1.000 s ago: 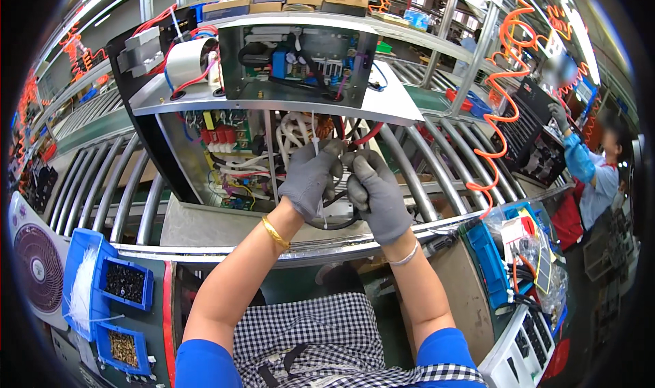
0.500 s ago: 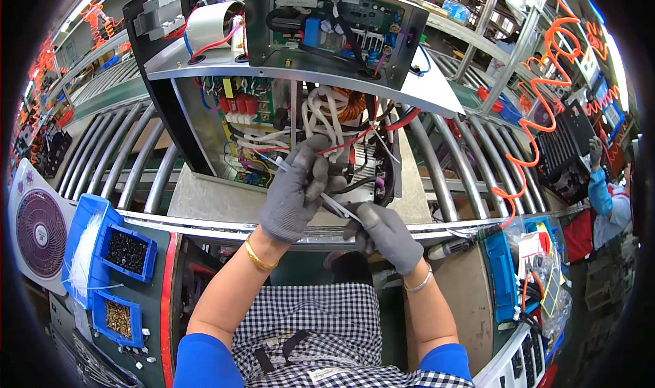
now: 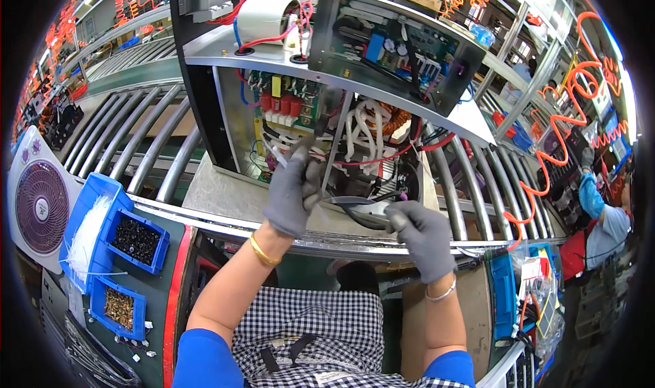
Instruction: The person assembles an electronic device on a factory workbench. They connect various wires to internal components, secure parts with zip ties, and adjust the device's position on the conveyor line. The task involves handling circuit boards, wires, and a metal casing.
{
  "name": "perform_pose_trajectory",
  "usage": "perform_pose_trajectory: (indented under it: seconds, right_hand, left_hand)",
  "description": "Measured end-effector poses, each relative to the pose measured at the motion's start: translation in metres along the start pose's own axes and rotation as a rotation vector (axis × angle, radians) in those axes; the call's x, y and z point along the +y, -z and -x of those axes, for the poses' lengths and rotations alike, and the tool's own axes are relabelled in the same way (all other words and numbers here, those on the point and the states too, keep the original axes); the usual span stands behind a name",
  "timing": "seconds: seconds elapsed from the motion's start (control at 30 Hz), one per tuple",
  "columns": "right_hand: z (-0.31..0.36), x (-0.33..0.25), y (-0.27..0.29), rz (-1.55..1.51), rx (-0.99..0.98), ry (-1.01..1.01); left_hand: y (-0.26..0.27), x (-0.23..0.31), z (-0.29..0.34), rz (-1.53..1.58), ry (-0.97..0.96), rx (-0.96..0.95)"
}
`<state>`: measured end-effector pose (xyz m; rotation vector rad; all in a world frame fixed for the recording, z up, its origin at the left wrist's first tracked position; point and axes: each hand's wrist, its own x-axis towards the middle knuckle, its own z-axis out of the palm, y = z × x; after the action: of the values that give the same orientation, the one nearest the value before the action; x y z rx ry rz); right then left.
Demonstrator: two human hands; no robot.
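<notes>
My left hand (image 3: pixel 295 191), in a grey glove, is closed around white cable ties (image 3: pixel 280 158) at the front of an open electrical unit (image 3: pixel 222 105). One pale end pokes out above the fingers. To its right, my gloved right hand (image 3: pixel 421 236) pinches a pale grey piece (image 3: pixel 372 212), too blurred to identify. A dark cable loops close to that piece. Inside the unit are a green circuit board with red components (image 3: pixel 281 105), thick white wires (image 3: pixel 365 130) and a copper coil (image 3: pixel 392 120). My left fingers cover part of the lower wiring.
The unit stands on a board over a roller conveyor (image 3: pixel 140 142). Blue bins of white ties (image 3: pixel 89 241), black screws (image 3: pixel 136 241) and brass-coloured screws (image 3: pixel 119 307) sit left, beside a fan (image 3: pixel 42 207). A coiled orange hose (image 3: pixel 546 159) hangs right; another person (image 3: pixel 604 217) works beyond.
My right hand has moved away from the left, and the white strips no longer stretch between them. The pale grey piece now shows at my right fingers. The whole view has shifted.
</notes>
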<state>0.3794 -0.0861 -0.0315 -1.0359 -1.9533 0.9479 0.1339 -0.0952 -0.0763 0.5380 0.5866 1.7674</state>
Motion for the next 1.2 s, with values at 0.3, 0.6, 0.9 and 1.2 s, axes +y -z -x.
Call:
perform_pose_trajectory:
  seconds: [0.3, 0.6, 0.9, 1.2]
  right_hand:
    - [-0.02, -0.065, 0.001, 0.431, 0.246, 0.406]
    - [-0.05, -0.098, -0.032, 0.808, 0.259, 0.817]
    - [-0.067, -0.1, -0.041, 0.937, 0.228, 0.811]
    - [-0.076, -0.104, -0.047, 1.011, 0.186, 0.781]
  left_hand:
    - [0.043, -0.02, -0.047, -1.008, -0.391, 0.2]
    - [0.033, -0.006, -0.044, -0.715, -0.192, 0.152]
    - [0.021, 0.001, -0.055, -0.745, -0.202, 0.178]
    - [0.018, 0.001, -0.052, -0.69, -0.147, 0.159]
